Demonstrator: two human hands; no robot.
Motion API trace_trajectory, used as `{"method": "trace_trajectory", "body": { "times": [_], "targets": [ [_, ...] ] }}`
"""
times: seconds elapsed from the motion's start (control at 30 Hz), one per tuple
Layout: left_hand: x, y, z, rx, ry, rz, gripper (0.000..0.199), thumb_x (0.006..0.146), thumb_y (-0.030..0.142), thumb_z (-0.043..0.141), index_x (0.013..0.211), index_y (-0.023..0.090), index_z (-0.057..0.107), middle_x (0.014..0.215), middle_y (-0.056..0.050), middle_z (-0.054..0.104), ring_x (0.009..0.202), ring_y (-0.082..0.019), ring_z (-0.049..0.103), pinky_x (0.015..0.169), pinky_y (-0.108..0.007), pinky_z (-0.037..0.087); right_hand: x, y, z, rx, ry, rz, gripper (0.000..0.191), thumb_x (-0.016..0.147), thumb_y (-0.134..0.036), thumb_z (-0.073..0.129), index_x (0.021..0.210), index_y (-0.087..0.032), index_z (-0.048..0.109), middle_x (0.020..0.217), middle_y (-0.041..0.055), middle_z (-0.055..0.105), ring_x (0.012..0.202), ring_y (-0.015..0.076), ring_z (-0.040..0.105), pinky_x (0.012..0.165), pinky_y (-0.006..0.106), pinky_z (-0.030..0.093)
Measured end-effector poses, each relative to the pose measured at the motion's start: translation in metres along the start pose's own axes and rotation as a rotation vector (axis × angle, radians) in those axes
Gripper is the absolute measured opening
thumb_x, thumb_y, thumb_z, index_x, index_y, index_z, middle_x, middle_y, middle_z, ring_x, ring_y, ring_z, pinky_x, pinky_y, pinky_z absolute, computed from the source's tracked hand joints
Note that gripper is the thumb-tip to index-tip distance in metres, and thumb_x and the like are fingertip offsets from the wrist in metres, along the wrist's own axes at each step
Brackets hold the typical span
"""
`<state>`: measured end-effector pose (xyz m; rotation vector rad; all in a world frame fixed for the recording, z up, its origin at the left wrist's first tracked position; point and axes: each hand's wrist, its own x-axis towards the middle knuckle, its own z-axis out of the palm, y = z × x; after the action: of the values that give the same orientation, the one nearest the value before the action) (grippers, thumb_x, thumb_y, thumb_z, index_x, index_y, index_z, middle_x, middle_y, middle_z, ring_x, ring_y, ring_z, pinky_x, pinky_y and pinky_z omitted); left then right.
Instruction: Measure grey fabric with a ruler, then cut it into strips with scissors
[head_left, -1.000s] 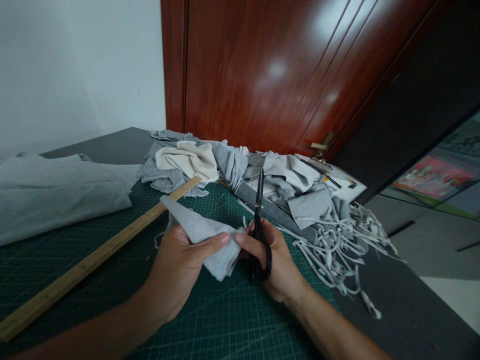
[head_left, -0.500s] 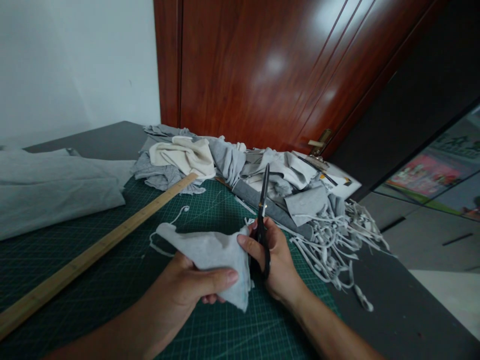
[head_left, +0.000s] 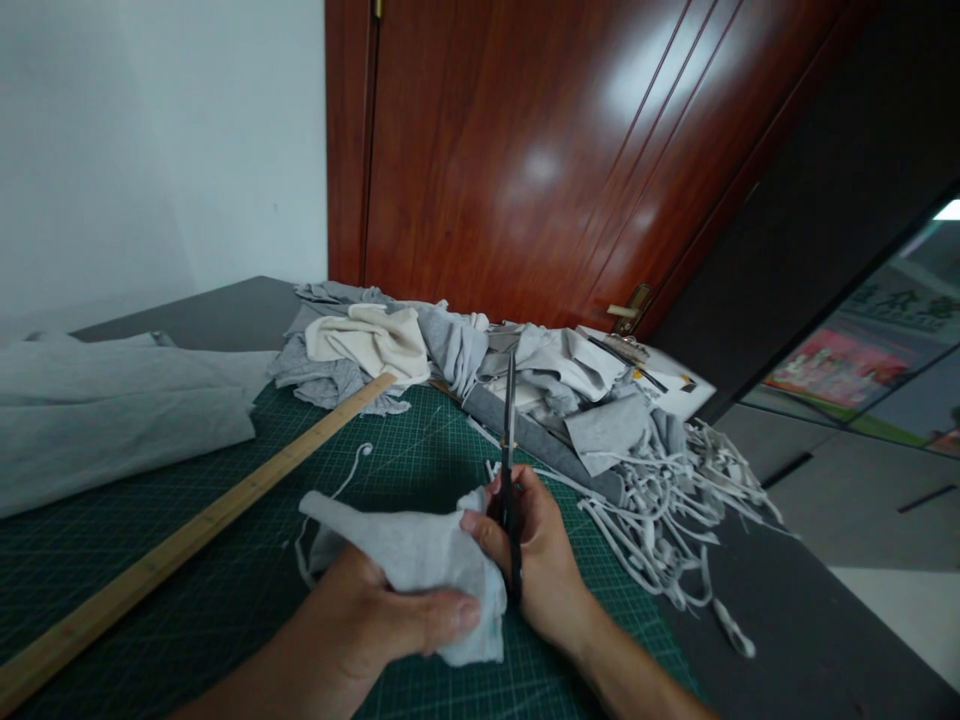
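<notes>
A light grey piece of fabric [head_left: 424, 540] is gripped by my left hand [head_left: 375, 615], its thumb pressed on top near the lower right corner. My right hand [head_left: 544, 560] holds black-handled scissors [head_left: 509, 425], blades together and pointing away from me. Thumb and fingers of that same hand also pinch the fabric's upper right edge. Beneath both hands lies a green gridded cutting mat [head_left: 405, 690]. A thin pale strip [head_left: 350, 470] curls on the mat just beyond the fabric's left end.
A long wooden ruler [head_left: 202, 520] crosses the mat on the left, beside a large folded grey cloth [head_left: 112, 410]. Heaped grey and cream fabric [head_left: 367, 340] lines the far edge. Tangled pale strips [head_left: 652, 530] spread at the right, before a reddish wooden door [head_left: 510, 160].
Both hands have shifted slightly towards me, carrying the fabric and scissors. The scissors have turned more upright in view. The camera view has tilted up a little.
</notes>
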<state>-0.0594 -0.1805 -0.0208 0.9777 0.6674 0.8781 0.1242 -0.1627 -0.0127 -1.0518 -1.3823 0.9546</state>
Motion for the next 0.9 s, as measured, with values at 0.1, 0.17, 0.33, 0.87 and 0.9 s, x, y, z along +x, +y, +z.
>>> {"method": "trace_trajectory", "body": {
  "times": [0.1, 0.17, 0.33, 0.87, 0.9],
  "targets": [
    [0.000, 0.004, 0.003, 0.004, -0.083, 0.000, 0.036, 0.053, 0.048, 0.099, 0.083, 0.036, 0.086, 0.078, -0.003, 0.076, 0.073, -0.027, 0.065, 0.072, -0.042, 0.053, -0.001, 0.003, 0.001, -0.016, -0.012, -0.017, 0.037, 0.082, -0.038, 0.086, 0.096, -0.023, 0.054, 0.085, -0.0035, 0.056, 0.074, 0.0164, 0.052, 0.071, 0.032, 0.048],
    [-0.003, 0.008, 0.007, 0.002, -0.104, -0.023, 0.036, 0.053, 0.048, 0.099, 0.083, 0.034, 0.085, 0.077, -0.002, 0.074, 0.071, -0.024, 0.063, 0.071, -0.039, 0.051, -0.001, 0.004, 0.001, -0.024, -0.014, -0.028, 0.036, 0.083, -0.037, 0.084, 0.096, -0.023, 0.054, 0.085, -0.0035, 0.056, 0.074, 0.0163, 0.052, 0.071, 0.032, 0.048],
    [-0.006, 0.015, 0.011, -0.027, -0.081, -0.050, 0.048, 0.054, 0.038, 0.100, 0.099, 0.034, 0.085, 0.081, 0.000, 0.076, 0.078, -0.024, 0.067, 0.077, -0.037, 0.052, -0.002, 0.003, 0.001, -0.047, 0.017, -0.049, 0.033, 0.083, -0.034, 0.083, 0.095, -0.024, 0.055, 0.085, -0.0037, 0.056, 0.074, 0.0165, 0.053, 0.071, 0.032, 0.048],
    [0.001, 0.001, 0.008, -0.109, -0.059, -0.043, 0.052, 0.044, 0.035, 0.100, 0.093, 0.045, 0.086, 0.088, -0.002, 0.080, 0.091, -0.036, 0.071, 0.085, -0.050, 0.052, 0.000, 0.001, 0.000, -0.068, 0.089, -0.075, 0.032, 0.083, -0.035, 0.084, 0.094, -0.024, 0.056, 0.084, -0.0029, 0.059, 0.073, 0.0174, 0.056, 0.071, 0.033, 0.049],
    [0.002, -0.001, 0.006, -0.089, -0.085, -0.046, 0.048, 0.044, 0.038, 0.099, 0.090, 0.044, 0.086, 0.084, -0.002, 0.078, 0.086, -0.034, 0.070, 0.079, -0.047, 0.051, 0.000, 0.000, 0.000, -0.068, 0.091, -0.076, 0.032, 0.083, -0.035, 0.085, 0.094, -0.024, 0.056, 0.084, -0.0028, 0.059, 0.073, 0.0175, 0.056, 0.071, 0.033, 0.049]
  ]
}}
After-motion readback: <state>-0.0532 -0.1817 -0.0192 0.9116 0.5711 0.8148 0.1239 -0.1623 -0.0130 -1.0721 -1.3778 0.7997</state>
